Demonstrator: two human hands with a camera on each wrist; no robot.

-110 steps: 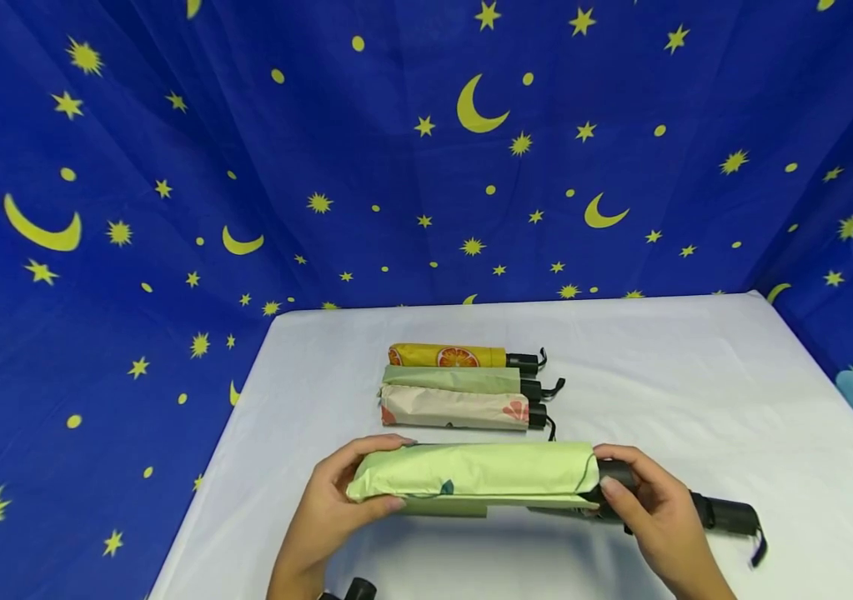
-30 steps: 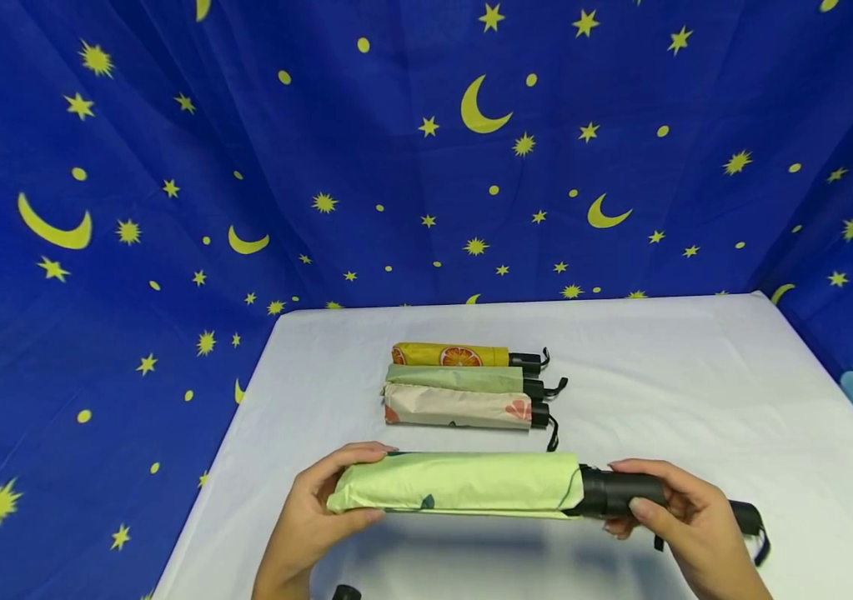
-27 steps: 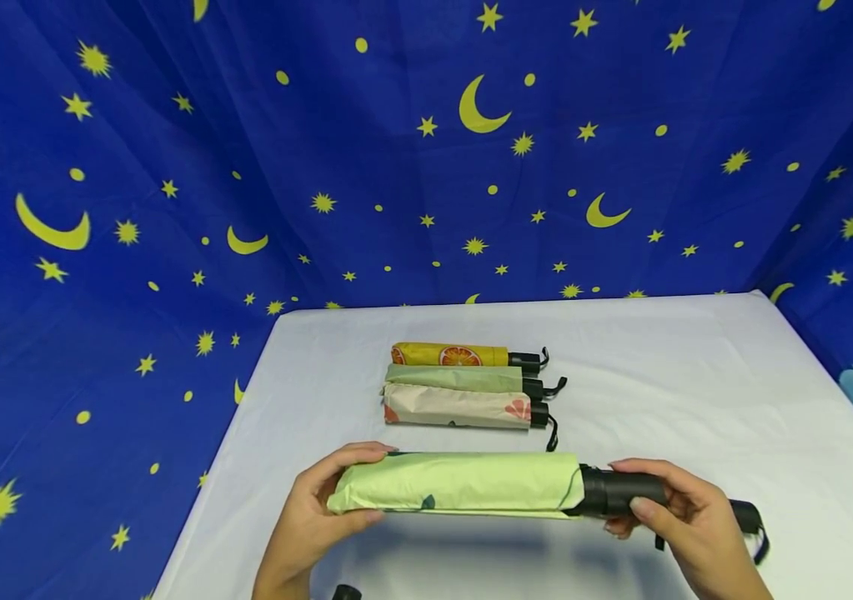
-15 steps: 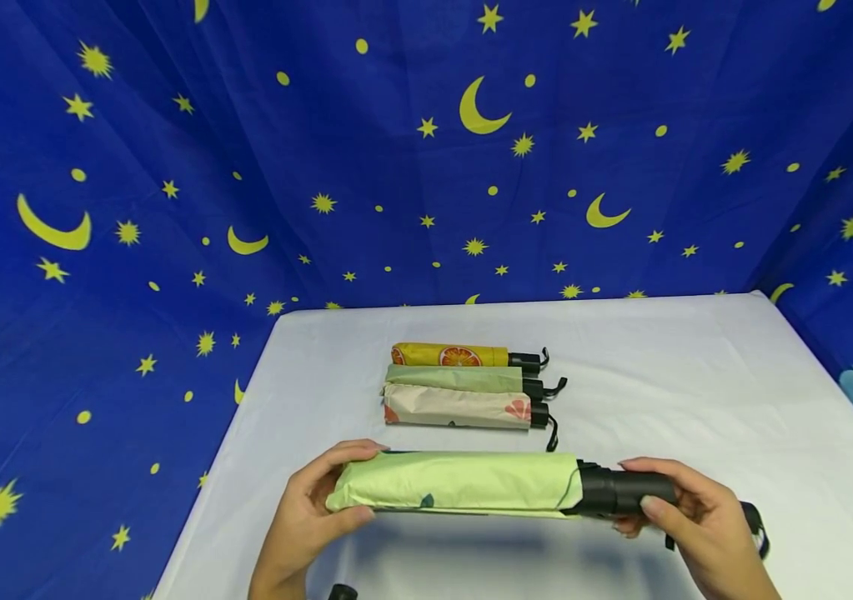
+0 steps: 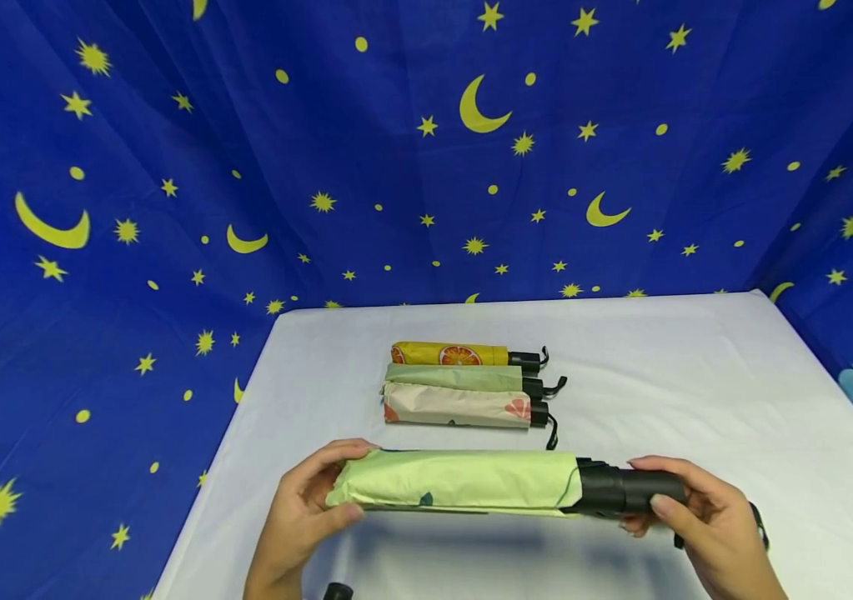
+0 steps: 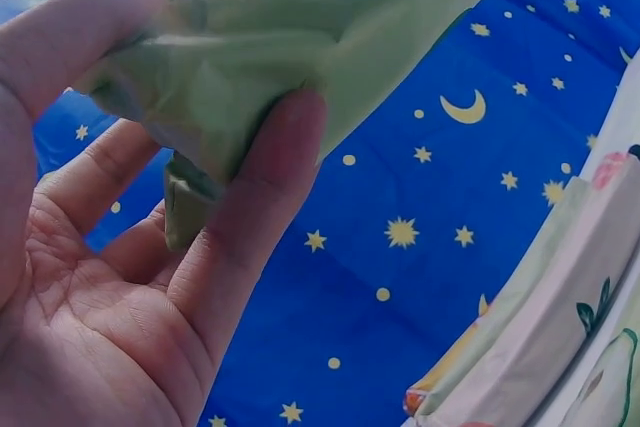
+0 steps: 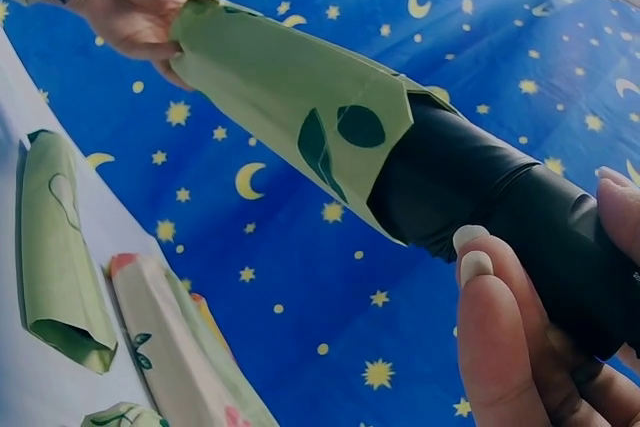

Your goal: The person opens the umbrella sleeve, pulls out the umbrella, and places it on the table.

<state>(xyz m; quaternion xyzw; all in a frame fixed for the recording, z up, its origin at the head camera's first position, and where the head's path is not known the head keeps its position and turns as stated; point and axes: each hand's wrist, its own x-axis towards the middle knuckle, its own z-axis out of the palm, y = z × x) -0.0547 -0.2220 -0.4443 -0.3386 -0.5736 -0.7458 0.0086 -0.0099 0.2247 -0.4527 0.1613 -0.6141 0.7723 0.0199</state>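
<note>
A folded umbrella [image 5: 621, 490] in a light green sleeve [image 5: 464, 479] is held level above the table. My left hand [image 5: 298, 508] grips the sleeve's closed end between thumb and fingers; the left wrist view shows the crumpled sleeve tip [image 6: 270, 67] there. With curled fingers, my right hand [image 5: 719, 517] holds the black handle end. Black umbrella shows between the sleeve's mouth and that hand. In the right wrist view, dark leaf prints mark the sleeve [image 7: 300, 87]. How much umbrella is still inside is hidden.
Yellow [image 5: 449, 354], pale green [image 5: 456, 379] and beige [image 5: 456, 406] umbrellas lie side by side on the white table [image 5: 696, 375]. A green sleeve with a hollow end [image 7: 65, 247] lies nearby. Another black handle [image 5: 338, 592] shows at the bottom edge. Blue star-print cloth [image 5: 396, 167] surrounds the table.
Both hands have moved apart, the right hand farther right. More of the black umbrella shows outside the sleeve than before. The umbrellas on the table have stayed put.
</note>
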